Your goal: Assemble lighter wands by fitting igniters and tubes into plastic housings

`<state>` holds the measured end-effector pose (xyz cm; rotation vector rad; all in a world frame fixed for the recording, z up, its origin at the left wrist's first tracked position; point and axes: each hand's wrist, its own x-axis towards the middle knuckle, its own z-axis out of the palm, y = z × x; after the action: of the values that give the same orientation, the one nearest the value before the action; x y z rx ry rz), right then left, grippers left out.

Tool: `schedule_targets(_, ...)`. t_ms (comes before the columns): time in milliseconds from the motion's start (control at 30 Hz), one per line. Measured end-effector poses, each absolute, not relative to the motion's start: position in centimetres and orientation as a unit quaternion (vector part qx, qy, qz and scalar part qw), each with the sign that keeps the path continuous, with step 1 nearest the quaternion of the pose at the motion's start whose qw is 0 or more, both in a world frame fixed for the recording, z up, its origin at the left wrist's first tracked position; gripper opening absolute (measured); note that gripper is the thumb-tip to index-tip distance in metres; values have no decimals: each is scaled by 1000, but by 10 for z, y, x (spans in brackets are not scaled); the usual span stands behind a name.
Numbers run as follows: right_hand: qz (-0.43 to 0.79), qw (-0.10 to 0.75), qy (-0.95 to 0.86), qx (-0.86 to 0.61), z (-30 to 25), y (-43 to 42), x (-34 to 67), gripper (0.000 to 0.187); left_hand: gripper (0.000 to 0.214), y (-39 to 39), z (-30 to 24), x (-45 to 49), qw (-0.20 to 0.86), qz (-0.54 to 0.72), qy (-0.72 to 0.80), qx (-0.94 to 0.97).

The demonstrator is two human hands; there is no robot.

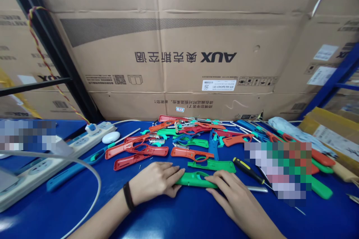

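Observation:
A green long-nosed lighter [193,179] lies level just above or on the blue tabletop, held between my two hands. My left hand [154,181], with a dark band on the wrist, is closed on its left end. Fingers of my right hand [228,190] pinch its right part near the trigger opening. From under that hand a metal tube [257,189] sticks out to the right; whether it joins the lighter is hidden. Just behind lies a green half shell [215,165], with an orange half shell [193,154] beyond it.
Red, orange and blue lighter casings [140,149] and metal parts are heaped behind. At right lie a black-yellow screwdriver [248,170] and assembled lighters, partly blurred out. Power strips [36,168], a white cable [98,186] and a blue lighter [73,168] are left. A cardboard box [179,30] stands behind.

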<state>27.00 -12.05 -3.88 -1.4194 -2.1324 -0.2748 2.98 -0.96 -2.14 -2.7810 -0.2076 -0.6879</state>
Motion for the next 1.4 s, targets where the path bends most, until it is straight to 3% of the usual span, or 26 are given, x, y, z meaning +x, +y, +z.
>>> schedule_targets(100, -112, 280, -793, -530, -38, -121, 270, 42, 26, -12, -23, 32, 174, -248, -45, -952)
schedule_targets(433, -151, 288, -796, -510, -32, -121, 274, 29, 30, -16, -27, 40, 133, -240, -87, -958)
schedule_targets(633, -140, 333, -801, -477, -28, -121, 272, 20, 24, -21, -27, 40, 128, -267, -69, -953)
schedule_targets(1000, -100, 332, -825, -446, -21, -124, 270, 18, 21, -23, -20, 39, 115, -273, -54, -954)
schedule_targets(1267, -112, 338, -795, -491, -23, -123, 270, 26, 34, -26, -20, 43, 163, -231, -77, -956)
schedule_targets(1400, -119, 339, -793, -492, -24, -123, 273, 21, 35, -25, -22, 43, 177, -226, -73, -955)
